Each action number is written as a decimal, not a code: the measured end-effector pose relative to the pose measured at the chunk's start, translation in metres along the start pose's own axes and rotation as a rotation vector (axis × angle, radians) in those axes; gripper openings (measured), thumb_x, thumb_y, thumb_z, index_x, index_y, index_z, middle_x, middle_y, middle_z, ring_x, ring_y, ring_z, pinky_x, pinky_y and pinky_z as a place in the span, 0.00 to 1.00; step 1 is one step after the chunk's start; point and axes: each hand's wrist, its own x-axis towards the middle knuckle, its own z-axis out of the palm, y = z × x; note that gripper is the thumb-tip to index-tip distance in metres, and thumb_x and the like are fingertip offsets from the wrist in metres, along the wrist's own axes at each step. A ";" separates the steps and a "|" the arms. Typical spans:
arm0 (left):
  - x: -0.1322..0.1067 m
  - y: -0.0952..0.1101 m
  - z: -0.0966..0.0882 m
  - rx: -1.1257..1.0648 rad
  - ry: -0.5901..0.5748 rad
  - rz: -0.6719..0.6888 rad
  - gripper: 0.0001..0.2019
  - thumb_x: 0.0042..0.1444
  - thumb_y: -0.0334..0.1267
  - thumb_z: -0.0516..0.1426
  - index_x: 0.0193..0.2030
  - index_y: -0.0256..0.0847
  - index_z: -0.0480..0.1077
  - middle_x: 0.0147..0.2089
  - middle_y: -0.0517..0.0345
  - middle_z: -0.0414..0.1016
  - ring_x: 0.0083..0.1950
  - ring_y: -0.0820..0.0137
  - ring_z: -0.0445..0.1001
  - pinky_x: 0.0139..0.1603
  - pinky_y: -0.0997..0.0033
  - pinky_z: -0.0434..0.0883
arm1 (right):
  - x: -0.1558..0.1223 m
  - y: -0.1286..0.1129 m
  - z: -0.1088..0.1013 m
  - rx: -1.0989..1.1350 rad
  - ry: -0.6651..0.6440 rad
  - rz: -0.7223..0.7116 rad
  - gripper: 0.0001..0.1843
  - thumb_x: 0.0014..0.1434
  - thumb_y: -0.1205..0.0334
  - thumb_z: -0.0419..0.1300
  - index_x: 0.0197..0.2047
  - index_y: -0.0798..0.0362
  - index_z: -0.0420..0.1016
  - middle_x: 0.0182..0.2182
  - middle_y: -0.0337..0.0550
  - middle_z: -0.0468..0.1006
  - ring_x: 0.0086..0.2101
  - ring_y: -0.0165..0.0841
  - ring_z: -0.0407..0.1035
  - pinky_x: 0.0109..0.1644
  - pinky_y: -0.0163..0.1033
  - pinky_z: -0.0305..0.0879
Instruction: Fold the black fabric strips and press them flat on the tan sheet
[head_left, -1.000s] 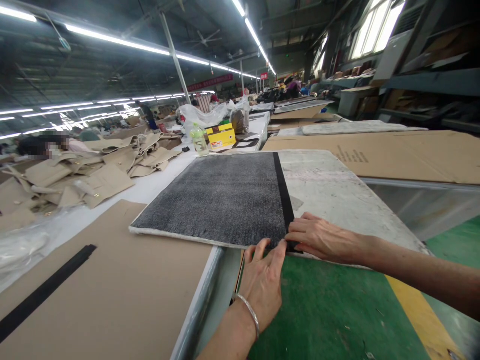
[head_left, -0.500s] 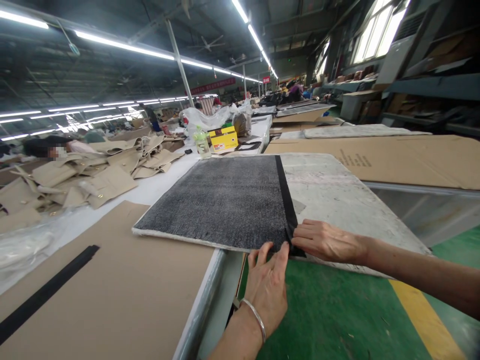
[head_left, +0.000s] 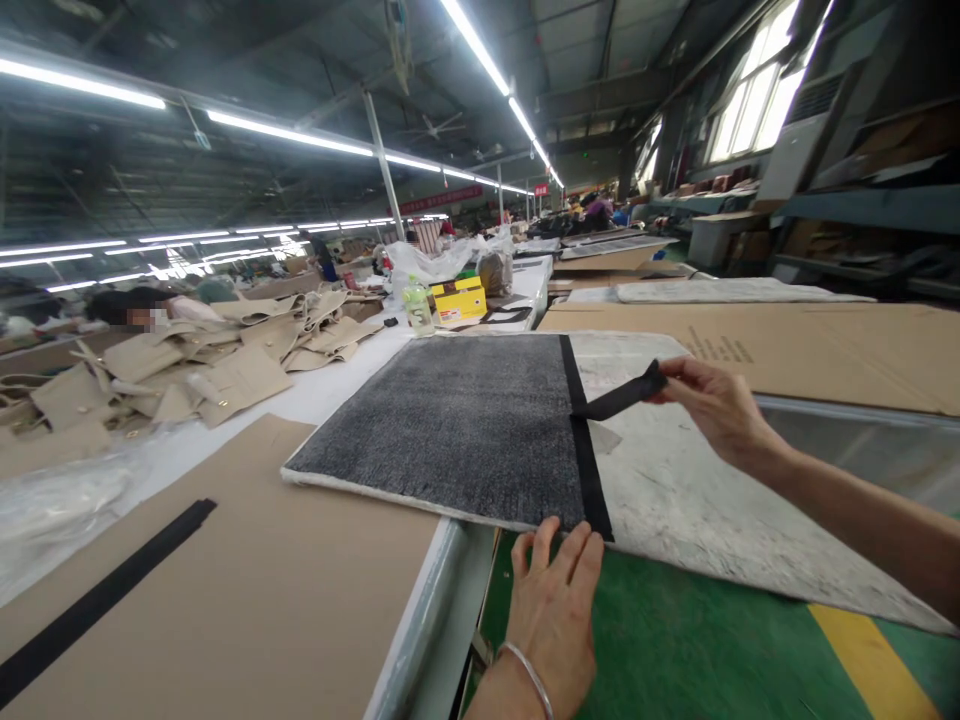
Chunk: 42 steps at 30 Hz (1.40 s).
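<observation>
A dark grey, rough-textured sheet lies on a pale, stained board, with a black strip along its right edge. My right hand pinches the end of a second black strip and holds it up to the right. That strip's other end still touches the strip on the sheet, about halfway along. My left hand, wearing a silver bangle, rests its spread fingertips on the sheet's near edge close to the right corner. I see nothing held in it.
Brown cardboard at the left carries another black strip. Beyond it lies a heap of beige pieces. A green bottle and yellow box stand past the sheet. A large carton sheet lies at the right.
My right hand has moved up and right from the near corner, peeling the near part of a black strip with it. My left fingertips stay at the near edge. The view has shifted slightly.
</observation>
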 end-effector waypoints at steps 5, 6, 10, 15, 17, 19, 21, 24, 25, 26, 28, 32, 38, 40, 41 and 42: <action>-0.001 -0.012 0.013 0.056 0.034 0.071 0.27 0.61 0.40 0.50 0.68 0.47 0.54 0.69 0.59 0.58 0.68 0.53 0.54 0.63 0.45 0.59 | 0.084 -0.056 -0.041 0.191 0.362 -0.124 0.08 0.55 0.56 0.66 0.34 0.51 0.74 0.27 0.38 0.75 0.26 0.30 0.70 0.35 0.42 0.71; -0.001 -0.014 0.016 0.075 0.040 0.086 0.27 0.62 0.40 0.50 0.68 0.46 0.54 0.69 0.58 0.58 0.68 0.53 0.55 0.63 0.45 0.60 | 0.095 -0.070 -0.047 0.213 0.410 -0.153 0.06 0.55 0.60 0.66 0.33 0.52 0.74 0.27 0.37 0.75 0.25 0.29 0.70 0.35 0.41 0.70; -0.002 -0.022 0.027 0.167 0.105 0.145 0.28 0.62 0.37 0.50 0.69 0.44 0.52 0.69 0.58 0.58 0.67 0.53 0.56 0.60 0.47 0.64 | 0.126 -0.116 -0.064 0.250 0.474 -0.269 0.02 0.56 0.67 0.64 0.32 0.50 0.76 0.31 0.34 0.78 0.27 0.24 0.72 0.35 0.34 0.70; 0.000 -0.027 0.047 0.334 0.291 0.186 0.23 0.65 0.35 0.49 0.66 0.46 0.59 0.67 0.62 0.61 0.64 0.57 0.61 0.57 0.55 0.67 | 0.151 -0.168 -0.070 0.219 0.538 -0.469 0.03 0.59 0.66 0.61 0.34 0.49 0.73 0.32 0.33 0.78 0.34 0.29 0.76 0.31 0.31 0.70; 0.000 -0.026 0.053 0.373 0.335 0.180 0.22 0.64 0.34 0.50 0.64 0.47 0.62 0.68 0.62 0.61 0.65 0.57 0.61 0.57 0.55 0.67 | 0.151 -0.192 -0.059 0.192 0.514 -0.501 0.02 0.60 0.62 0.61 0.35 0.50 0.73 0.31 0.35 0.77 0.32 0.29 0.75 0.30 0.30 0.69; -0.003 -0.024 0.051 0.347 0.339 0.154 0.20 0.62 0.34 0.53 0.61 0.50 0.65 0.68 0.63 0.60 0.64 0.57 0.62 0.57 0.55 0.68 | 0.141 -0.216 -0.036 0.155 0.413 -0.510 0.07 0.59 0.59 0.63 0.36 0.53 0.73 0.30 0.36 0.77 0.28 0.26 0.74 0.29 0.30 0.69; -0.009 -0.022 0.031 0.195 0.308 0.079 0.21 0.57 0.34 0.57 0.58 0.52 0.68 0.69 0.60 0.59 0.64 0.56 0.63 0.57 0.56 0.68 | 0.121 -0.236 -0.004 0.111 0.264 -0.507 0.10 0.58 0.57 0.65 0.36 0.56 0.74 0.26 0.35 0.75 0.23 0.23 0.70 0.27 0.30 0.69; -0.022 -0.021 -0.037 -0.270 0.335 -0.173 0.23 0.54 0.32 0.57 0.58 0.48 0.66 0.63 0.53 0.66 0.61 0.61 0.66 0.60 0.61 0.66 | 0.079 -0.257 0.054 0.005 -0.049 -0.507 0.09 0.57 0.59 0.66 0.35 0.57 0.75 0.19 0.34 0.72 0.19 0.24 0.68 0.23 0.29 0.65; -0.028 -0.021 -0.067 -0.436 0.407 -0.295 0.20 0.56 0.33 0.55 0.57 0.45 0.67 0.59 0.52 0.70 0.59 0.62 0.68 0.59 0.61 0.66 | 0.064 -0.264 0.076 -0.039 -0.186 -0.509 0.07 0.58 0.60 0.64 0.35 0.56 0.75 0.18 0.33 0.72 0.19 0.25 0.68 0.22 0.29 0.64; -0.035 -0.020 -0.099 -0.583 0.485 -0.406 0.16 0.59 0.36 0.54 0.55 0.44 0.67 0.53 0.51 0.73 0.54 0.63 0.71 0.55 0.62 0.68 | 0.049 -0.270 0.097 -0.068 -0.305 -0.514 0.05 0.59 0.61 0.62 0.34 0.54 0.75 0.18 0.33 0.72 0.19 0.26 0.68 0.21 0.29 0.63; -0.053 -0.017 -0.160 -0.819 0.649 -0.493 0.15 0.58 0.44 0.57 0.50 0.40 0.67 0.49 0.48 0.73 0.50 0.63 0.72 0.50 0.64 0.70 | 0.019 -0.282 0.140 -0.099 -0.455 -0.531 0.04 0.59 0.63 0.58 0.34 0.52 0.74 0.20 0.34 0.73 0.20 0.27 0.68 0.22 0.29 0.61; -0.103 -0.008 -0.239 -0.918 0.923 -0.527 0.18 0.52 0.47 0.63 0.43 0.39 0.66 0.45 0.50 0.72 0.49 0.63 0.70 0.48 0.68 0.67 | -0.036 -0.305 0.219 -0.100 -0.604 -0.621 0.07 0.58 0.63 0.53 0.33 0.52 0.72 0.24 0.36 0.74 0.25 0.29 0.67 0.27 0.32 0.60; -0.192 -0.018 -0.253 -0.765 1.146 -0.762 0.11 0.53 0.43 0.60 0.37 0.38 0.67 0.37 0.55 0.72 0.42 0.66 0.70 0.44 0.68 0.66 | -0.119 -0.321 0.317 0.048 -0.871 -0.722 0.09 0.60 0.62 0.50 0.34 0.50 0.72 0.29 0.39 0.75 0.30 0.33 0.69 0.32 0.36 0.59; -0.223 -0.023 -0.250 -0.740 1.204 -0.831 0.09 0.54 0.42 0.59 0.34 0.38 0.67 0.34 0.56 0.71 0.39 0.67 0.69 0.42 0.69 0.66 | -0.146 -0.326 0.340 0.088 -0.972 -0.698 0.09 0.61 0.61 0.50 0.34 0.50 0.71 0.29 0.39 0.74 0.29 0.34 0.68 0.33 0.37 0.59; -0.238 -0.025 -0.249 -0.729 1.228 -0.856 0.09 0.54 0.42 0.58 0.33 0.38 0.66 0.33 0.57 0.70 0.38 0.68 0.68 0.41 0.69 0.66 | -0.158 -0.329 0.350 0.110 -1.015 -0.686 0.09 0.61 0.61 0.50 0.33 0.50 0.70 0.29 0.39 0.74 0.29 0.34 0.68 0.33 0.38 0.59; -0.253 -0.026 -0.248 -0.710 1.253 -0.880 0.09 0.53 0.42 0.58 0.33 0.38 0.66 0.32 0.57 0.70 0.37 0.68 0.68 0.40 0.70 0.66 | -0.169 -0.332 0.359 0.136 -1.044 -0.675 0.08 0.61 0.61 0.50 0.33 0.50 0.69 0.30 0.40 0.74 0.30 0.34 0.68 0.34 0.38 0.60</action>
